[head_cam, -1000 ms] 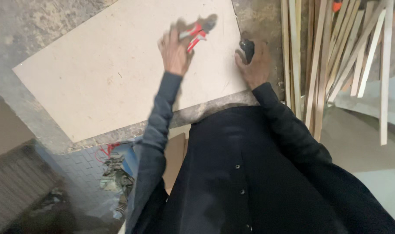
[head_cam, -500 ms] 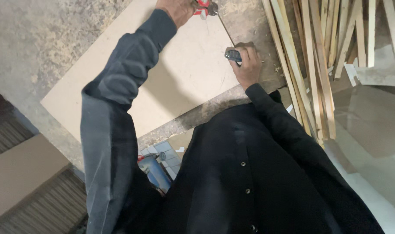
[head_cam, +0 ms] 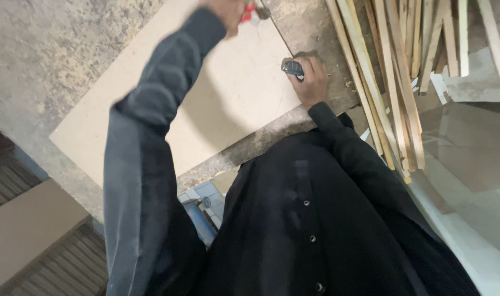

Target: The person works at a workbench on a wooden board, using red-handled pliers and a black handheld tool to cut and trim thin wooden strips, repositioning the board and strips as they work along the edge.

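My right hand (head_cam: pixel 310 77) grips a dark tool (head_cam: pixel 292 68), pinning the board (head_cam: pixel 228 109) beneath it. My left hand (head_cam: pixel 228 10), stretched ahead, holds a red tool (head_cam: pixel 251 12).

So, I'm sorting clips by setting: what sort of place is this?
Likely a carpentry workshop: a flat pale board on a worn workbench, and a heap of thin wooden strips beside it.

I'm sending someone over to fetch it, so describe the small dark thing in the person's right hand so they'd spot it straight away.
Start at the large pale board lying flat on the rough grey bench. Follow its near right corner to where the right hand rests, just left of the bundle of wooden strips. The small dark object in that grip is the only blackish, compact item there; everything beside it is pale wood.
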